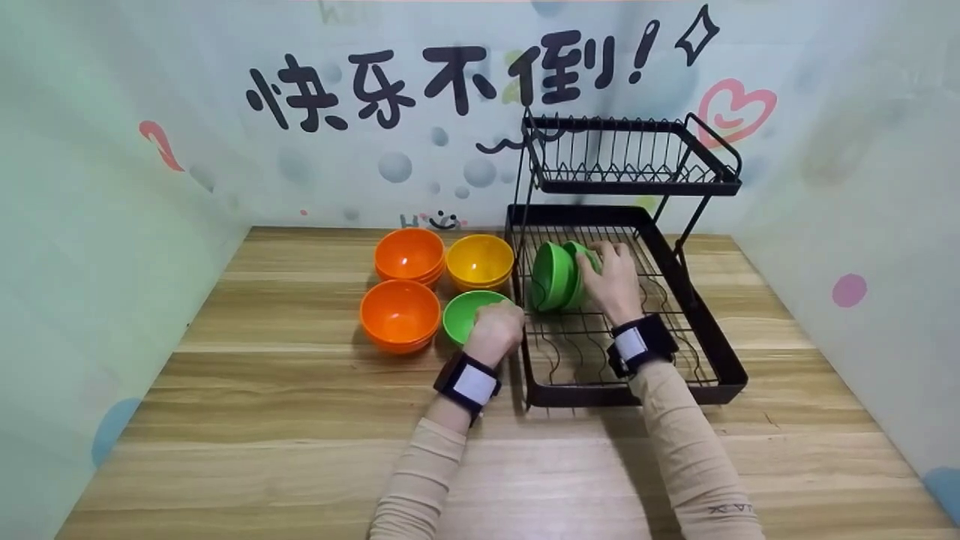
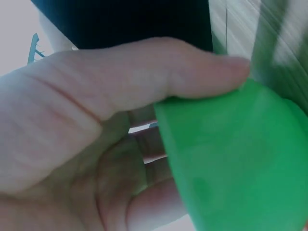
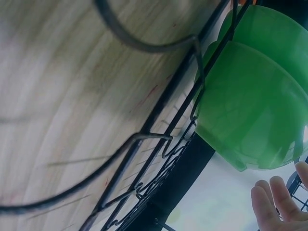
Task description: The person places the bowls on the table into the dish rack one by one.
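My left hand point(image 1: 496, 330) grips the rim of a green bowl point(image 1: 459, 319) beside the rack's left edge. In the left wrist view the thumb lies along the outside of that bowl point(image 2: 236, 159), with the other fingers behind the wall. Two green bowls point(image 1: 553, 276) stand on edge, one behind the other, in the lower tier of a black dish rack point(image 1: 637, 394). Next to their right side is my right hand point(image 1: 615, 283). The right wrist view shows its fingers point(image 3: 284, 199) fairly straight, just off the base of the nearer bowl point(image 3: 255, 106).
Left of the rack, orange bowls stand in a back stack point(image 1: 409, 255) and a front stack point(image 1: 400, 319). A yellow bowl stack point(image 1: 480, 261) is behind the green bowl. The rack's upper tier point(image 1: 637, 186) overhangs the back of the lower one. A printed wall point(image 1: 337, 172) closes the table's back.
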A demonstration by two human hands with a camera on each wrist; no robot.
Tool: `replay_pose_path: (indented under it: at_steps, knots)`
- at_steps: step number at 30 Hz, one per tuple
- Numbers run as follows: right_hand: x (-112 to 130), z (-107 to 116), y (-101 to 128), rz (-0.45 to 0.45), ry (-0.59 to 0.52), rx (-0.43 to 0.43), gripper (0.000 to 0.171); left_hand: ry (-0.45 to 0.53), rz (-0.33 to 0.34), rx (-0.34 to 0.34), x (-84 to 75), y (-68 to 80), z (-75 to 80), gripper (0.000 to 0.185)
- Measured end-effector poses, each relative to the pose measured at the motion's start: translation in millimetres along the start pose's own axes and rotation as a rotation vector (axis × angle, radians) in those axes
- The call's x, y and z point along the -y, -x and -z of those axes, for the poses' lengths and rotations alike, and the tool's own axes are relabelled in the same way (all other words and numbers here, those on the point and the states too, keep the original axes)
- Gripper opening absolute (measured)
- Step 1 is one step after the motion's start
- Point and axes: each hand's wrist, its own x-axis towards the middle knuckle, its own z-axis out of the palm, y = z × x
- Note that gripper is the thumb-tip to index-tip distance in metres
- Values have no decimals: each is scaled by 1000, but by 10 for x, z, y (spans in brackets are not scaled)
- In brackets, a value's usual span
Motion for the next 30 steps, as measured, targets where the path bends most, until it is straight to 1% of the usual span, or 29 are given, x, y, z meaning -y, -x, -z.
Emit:
replay_pose_path:
  at_steps: [2, 5, 10, 16, 20, 23, 26, 30]
  knots:
    - [2, 1, 5, 3, -5, 2, 42, 5, 3, 7, -10, 129, 139, 24]
    - [2, 6, 13, 8, -17, 8, 42, 7, 2, 10, -6, 208, 223, 24]
    - [5, 17, 20, 15, -22, 9, 42, 32, -4, 33, -1, 233, 279, 27]
    - [18, 25, 22, 11, -34, 13, 40, 33, -34, 19, 7, 279, 337, 27]
    - [13, 21, 25, 17, -49, 14, 40, 38, -59, -25, -5, 314, 381, 21]
    - [4, 17, 25, 38, -65, 19, 41, 28, -63, -67, -23, 347, 422, 16]
    - [-2, 16, 25, 70, -85, 19, 40, 3, -64, -132, -44, 384, 458, 15]
    - [-2, 13, 22, 116, -118, 11, 38, -30, -66, -242, -71, 421, 485, 15]
